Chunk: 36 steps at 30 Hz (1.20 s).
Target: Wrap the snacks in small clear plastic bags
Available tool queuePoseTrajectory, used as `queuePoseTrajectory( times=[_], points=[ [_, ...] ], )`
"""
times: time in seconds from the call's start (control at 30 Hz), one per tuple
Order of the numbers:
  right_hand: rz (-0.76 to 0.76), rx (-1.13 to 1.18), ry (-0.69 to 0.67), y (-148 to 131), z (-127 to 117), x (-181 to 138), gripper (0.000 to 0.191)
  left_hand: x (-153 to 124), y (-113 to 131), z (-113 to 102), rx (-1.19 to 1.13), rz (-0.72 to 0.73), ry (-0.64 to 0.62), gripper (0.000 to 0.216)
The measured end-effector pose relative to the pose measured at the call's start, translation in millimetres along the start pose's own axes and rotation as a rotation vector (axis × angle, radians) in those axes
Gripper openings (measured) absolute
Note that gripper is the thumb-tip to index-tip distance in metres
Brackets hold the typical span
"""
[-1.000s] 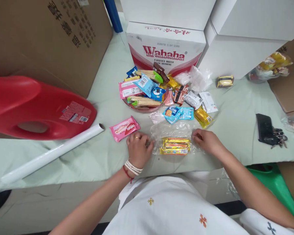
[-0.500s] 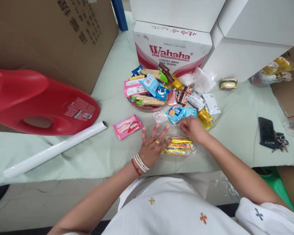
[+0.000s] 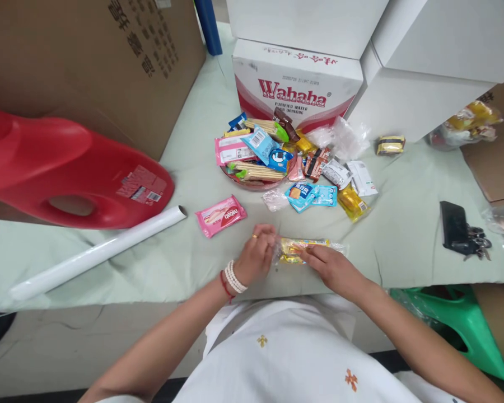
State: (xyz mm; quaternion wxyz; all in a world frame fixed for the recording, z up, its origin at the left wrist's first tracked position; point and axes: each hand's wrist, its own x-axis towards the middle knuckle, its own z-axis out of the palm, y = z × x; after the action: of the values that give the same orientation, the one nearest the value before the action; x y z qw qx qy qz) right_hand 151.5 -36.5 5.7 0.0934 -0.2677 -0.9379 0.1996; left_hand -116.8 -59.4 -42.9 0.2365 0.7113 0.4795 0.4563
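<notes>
A clear plastic bag of yellow-wrapped snack sticks (image 3: pixel 292 252) lies near the table's front edge, between my two hands. My left hand (image 3: pixel 258 254) is closed at the bag's left end, pinching the clear film. My right hand (image 3: pixel 330 266) has its fingers closed on the right part of the bag. Just beyond lie blue snack packets (image 3: pixel 304 196) and a crumpled clear wrapper (image 3: pixel 276 199). A pink wafer packet (image 3: pixel 221 216) is at the left, apart from my hands.
A reddish bowl (image 3: pixel 252 186) heaped with wrapped snacks stands before a Wahaba-style printed carton, the Wahaha box (image 3: pixel 298 84). At left are a red jug (image 3: pixel 96 168) and a white roll (image 3: pixel 96 254). A black key case (image 3: pixel 457 226) lies right; a green stool (image 3: pixel 466 330) stands below.
My right hand has left the blue packets and come down onto the yellow bag. My left hand, spread before, has closed at the bag's left end.
</notes>
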Motion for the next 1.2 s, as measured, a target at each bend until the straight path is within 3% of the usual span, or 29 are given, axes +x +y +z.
queuePoseTrajectory(
  times=[0.17, 0.23, 0.33, 0.43, 0.5, 0.67, 0.73, 0.83, 0.93, 1.03, 1.1, 1.2],
  points=[
    [0.017, 0.039, -0.054, 1.4, 1.4, -2.6, 0.04, 9.5, -3.0, -29.5, -0.31, -0.526, 0.103, 0.023],
    [0.058, 0.083, -0.065, 0.3, 1.5, -1.9, 0.039, 13.3, 0.9, -36.8, -0.336, -0.686, 0.123, 0.024],
    [0.102, 0.121, -0.084, -0.7, 0.9, 0.1, 0.039, 19.0, 17.0, -39.7, -0.096, -0.738, 0.087, 0.036],
    [0.12, 0.134, -0.091, -1.0, -0.1, 1.9, 0.04, 25.0, 39.7, -35.8, 0.123, -0.677, -0.115, 0.026],
    [0.118, 0.126, -0.089, -0.7, -0.5, 3.6, 0.041, 29.1, 54.0, -29.8, -0.004, -0.721, -0.206, 0.016],
    [0.048, 0.089, -0.076, 1.3, -1.1, 8.3, 0.041, 37.5, 75.2, 6.2, -0.534, -0.921, -0.22, 0.02],
    [0.024, 0.101, -0.034, 1.1, -2.4, 6.3, 0.041, 37.6, 75.4, 24.4, -0.519, -0.86, -0.241, 0.023],
    [-0.001, 0.2, 0.06, -1.4, -3.4, -4.8, 0.042, 33.4, 71.0, 44.8, -0.159, -0.525, -0.274, 0.032],
    [0.24, 0.213, 0.33, -3.7, 1.3, -20.6, 0.038, 29.0, 69.9, 55.3, 0.292, -0.276, -0.275, 0.03],
    [0.663, -0.004, 0.593, -2.9, 10.5, -32.1, 0.044, 29.3, 72.7, 57.7, 0.533, -0.21, -0.212, 0.019],
    [0.787, -0.069, 0.558, -3.0, 15.0, -36.0, 0.055, 31.5, 72.0, 56.3, 0.575, -0.252, -0.119, 0.024],
    [0.759, -0.032, 0.423, -8.4, 15.7, -39.6, 0.04, 34.2, 62.6, 53.4, 0.539, -0.357, -0.057, 0.06]
  ],
)
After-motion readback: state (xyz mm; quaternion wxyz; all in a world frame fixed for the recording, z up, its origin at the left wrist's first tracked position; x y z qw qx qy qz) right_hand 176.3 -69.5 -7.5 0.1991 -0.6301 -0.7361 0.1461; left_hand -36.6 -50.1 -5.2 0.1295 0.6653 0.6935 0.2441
